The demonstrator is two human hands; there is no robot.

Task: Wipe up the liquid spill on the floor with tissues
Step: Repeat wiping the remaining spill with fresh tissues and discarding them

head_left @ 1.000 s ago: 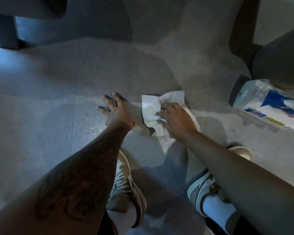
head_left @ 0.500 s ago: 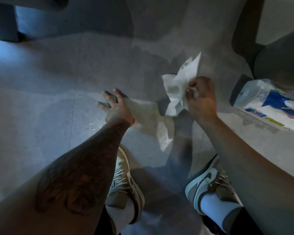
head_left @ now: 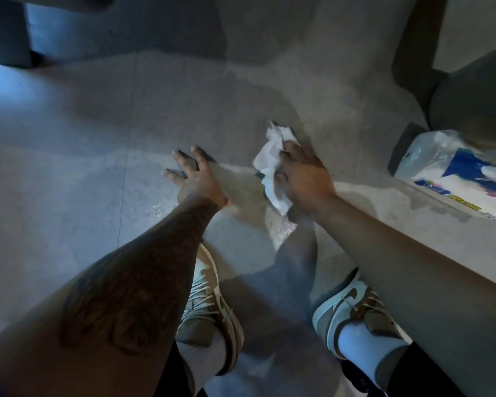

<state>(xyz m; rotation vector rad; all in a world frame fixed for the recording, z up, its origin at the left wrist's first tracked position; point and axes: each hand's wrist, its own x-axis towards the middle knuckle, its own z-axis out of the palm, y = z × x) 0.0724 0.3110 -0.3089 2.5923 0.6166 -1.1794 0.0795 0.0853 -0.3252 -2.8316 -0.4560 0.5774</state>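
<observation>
right hand (head_left: 304, 179): clenched around a crumpled white tissue (head_left: 272, 167), low over the grey floor (head_left: 83, 167)
left hand (head_left: 196, 176): fingers spread, palm flat on the floor, holding nothing
spill (head_left: 282, 233): wet sheen just below the tissue, between the forearms
tissue pack (head_left: 464, 184): on the floor, far right
shoes (head_left: 212, 308): beneath the arms
</observation>
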